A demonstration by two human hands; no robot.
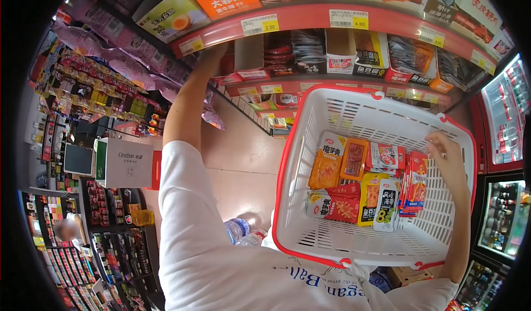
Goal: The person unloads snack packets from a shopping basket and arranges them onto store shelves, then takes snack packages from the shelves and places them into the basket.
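Note:
My left arm stretches up to the shelf, and my left hand point(214, 56) is mostly hidden under the red price rail, beside the boxes of snack packets. Its fingers do not show. A white shopping basket point(381, 98) with a red rim is in front of my body. Over its right part is my right hand point(438, 145), with fingers curled and partly apart and nothing seen in them. Inside the basket lie an orange packet point(327, 159), a red packet point(337, 208), a yellow packet point(369, 197), a white-and-green packet point(386, 206) and several more red ones.
Snack boxes point(370, 51) line the shelf ahead, below a red price rail point(304, 24). Hanging packets are at the left, near a white carton point(128, 163). Drink fridges point(506, 112) stand at the right. Plastic bottles point(238, 229) are below my left arm. A person point(67, 230) is at the far left.

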